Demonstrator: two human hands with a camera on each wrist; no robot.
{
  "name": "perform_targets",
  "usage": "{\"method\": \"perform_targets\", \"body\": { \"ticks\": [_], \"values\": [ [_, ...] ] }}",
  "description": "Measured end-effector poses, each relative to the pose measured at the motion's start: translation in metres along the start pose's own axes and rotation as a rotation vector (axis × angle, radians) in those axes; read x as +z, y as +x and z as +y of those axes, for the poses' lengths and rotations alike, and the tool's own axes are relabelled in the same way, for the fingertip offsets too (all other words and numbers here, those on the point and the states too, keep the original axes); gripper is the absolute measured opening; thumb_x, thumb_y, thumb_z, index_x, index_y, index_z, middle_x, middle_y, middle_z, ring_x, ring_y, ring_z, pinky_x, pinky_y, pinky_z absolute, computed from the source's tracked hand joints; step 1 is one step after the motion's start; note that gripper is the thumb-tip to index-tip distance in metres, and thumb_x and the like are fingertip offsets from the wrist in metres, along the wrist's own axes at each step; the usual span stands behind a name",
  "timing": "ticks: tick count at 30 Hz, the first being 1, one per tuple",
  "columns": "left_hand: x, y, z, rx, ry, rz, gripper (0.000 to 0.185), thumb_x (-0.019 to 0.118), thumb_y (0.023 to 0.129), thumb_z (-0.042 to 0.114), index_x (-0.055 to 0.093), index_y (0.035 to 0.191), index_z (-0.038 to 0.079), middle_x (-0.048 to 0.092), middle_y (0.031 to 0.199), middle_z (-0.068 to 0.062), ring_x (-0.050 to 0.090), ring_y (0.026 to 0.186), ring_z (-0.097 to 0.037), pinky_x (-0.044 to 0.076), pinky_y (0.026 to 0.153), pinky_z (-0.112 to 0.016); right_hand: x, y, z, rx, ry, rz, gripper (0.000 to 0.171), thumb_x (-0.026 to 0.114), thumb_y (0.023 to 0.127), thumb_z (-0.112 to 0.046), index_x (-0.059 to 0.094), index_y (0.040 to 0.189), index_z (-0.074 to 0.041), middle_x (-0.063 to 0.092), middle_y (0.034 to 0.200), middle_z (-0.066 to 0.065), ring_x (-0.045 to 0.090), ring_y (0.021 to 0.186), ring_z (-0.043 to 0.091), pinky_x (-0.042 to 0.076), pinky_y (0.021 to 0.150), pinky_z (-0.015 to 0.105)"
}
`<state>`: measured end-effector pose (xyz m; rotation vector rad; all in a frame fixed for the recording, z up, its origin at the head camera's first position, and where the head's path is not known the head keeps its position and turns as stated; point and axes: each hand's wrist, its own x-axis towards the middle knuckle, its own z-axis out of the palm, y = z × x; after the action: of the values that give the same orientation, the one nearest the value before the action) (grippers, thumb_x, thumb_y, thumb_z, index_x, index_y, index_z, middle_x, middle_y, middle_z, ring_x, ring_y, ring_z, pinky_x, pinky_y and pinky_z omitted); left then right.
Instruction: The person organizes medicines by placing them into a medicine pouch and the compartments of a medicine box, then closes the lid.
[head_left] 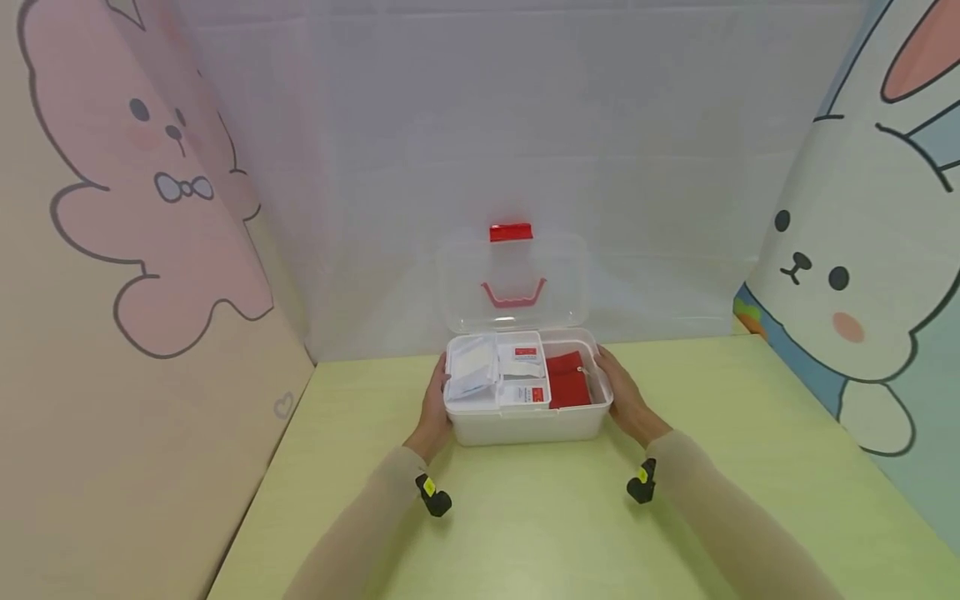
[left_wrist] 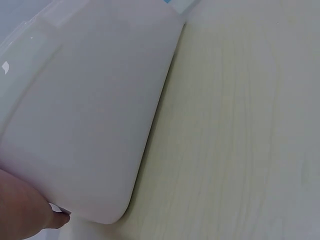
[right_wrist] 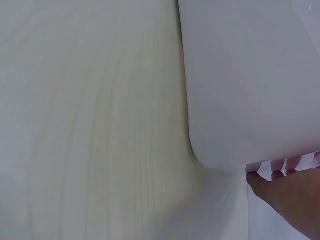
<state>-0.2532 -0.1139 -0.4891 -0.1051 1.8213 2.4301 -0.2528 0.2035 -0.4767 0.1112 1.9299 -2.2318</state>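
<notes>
A white plastic storage box (head_left: 528, 429) stands on the table with its clear lid (head_left: 465, 287) raised at the back. The lid has a red carry handle (head_left: 513, 302) and a red latch (head_left: 511, 232). A white tray (head_left: 474, 405) in the left part bears a clear packet (head_left: 472, 367) and small white packets with red labels (head_left: 525, 392). To its right lies a red zip pouch (head_left: 567, 383). My left hand (head_left: 434, 415) grips the left end, its fingers partly hidden by the box. On the right end, my right hand (head_left: 628, 402) holds the wall, with fingertips (right_wrist: 253, 179) against it.
Under the box is a pale yellow wood-grain table (head_left: 525, 533). A white sheet (head_left: 375, 183) hangs behind it. Panels with a pink cartoon animal (head_left: 150, 208) and a white cartoon rabbit (head_left: 862, 275) flank the table. Each sleeve carries a small black device (head_left: 435, 498).
</notes>
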Motion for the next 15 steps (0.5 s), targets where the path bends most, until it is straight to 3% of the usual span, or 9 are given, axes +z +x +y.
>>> {"method": "perform_targets", "body": {
  "ticks": [15],
  "values": [
    [0.012, -0.029, -0.007, -0.008, 0.030, -0.017, 0.063, 0.029, 0.098, 0.021, 0.013, 0.158, 0.033, 0.009, 0.167, 0.002, 0.005, 0.154, -0.028, 0.011, 0.122, -0.054, -0.012, -0.026, 0.001, 0.011, -0.031, -0.004, 0.059, 0.030, 0.106, -0.042, 0.011, 0.159, -0.023, 0.017, 0.164, 0.006, 0.019, 0.148, 0.027, 0.016, 0.123, 0.046]
  ]
}}
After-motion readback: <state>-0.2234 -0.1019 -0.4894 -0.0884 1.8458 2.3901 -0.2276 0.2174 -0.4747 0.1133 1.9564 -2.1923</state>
